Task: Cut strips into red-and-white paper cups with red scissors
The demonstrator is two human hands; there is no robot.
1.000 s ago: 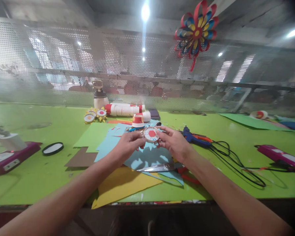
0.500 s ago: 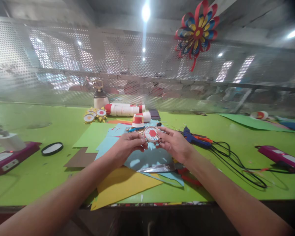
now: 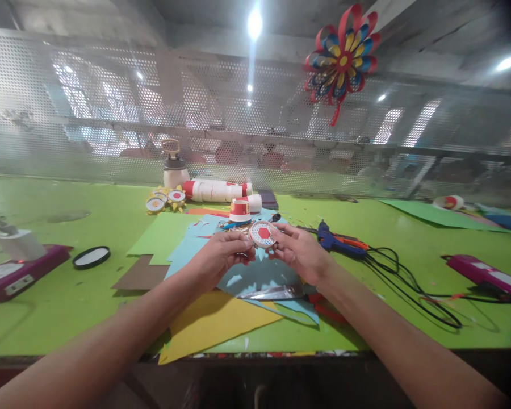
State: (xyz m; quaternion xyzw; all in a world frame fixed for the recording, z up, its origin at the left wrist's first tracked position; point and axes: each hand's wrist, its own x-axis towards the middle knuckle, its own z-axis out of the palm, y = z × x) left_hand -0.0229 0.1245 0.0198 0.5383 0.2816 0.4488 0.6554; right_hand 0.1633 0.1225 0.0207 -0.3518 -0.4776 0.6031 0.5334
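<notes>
A small round disc (image 3: pixel 263 233) with a red hexagon at its centre and a patterned ring is held up above light blue paper (image 3: pixel 262 276). My left hand (image 3: pixel 229 253) pinches its left edge, and my right hand (image 3: pixel 297 250) grips the right edge with thumb and fingers. Below the hands lie scissors (image 3: pixel 276 292), blades pointing left, their orange-red handles partly under my right forearm. Just behind the disc stands a red and white paper cup (image 3: pixel 239 211). Yellow paper (image 3: pixel 217 321) lies nearest the table's front edge.
A blue glue gun (image 3: pixel 338 241) with black cable lies right of my hands. Purple power strips (image 3: pixel 485 272) sit at both sides. Behind are white-red cup stacks (image 3: pixel 215 191), a spray bottle (image 3: pixel 175 170) and yellow-edged discs (image 3: pixel 156 201). A black ring (image 3: pixel 91 258) lies left.
The disc stays between both hands and has tilted slightly. The hands have barely moved, and the view has shifted a little.
</notes>
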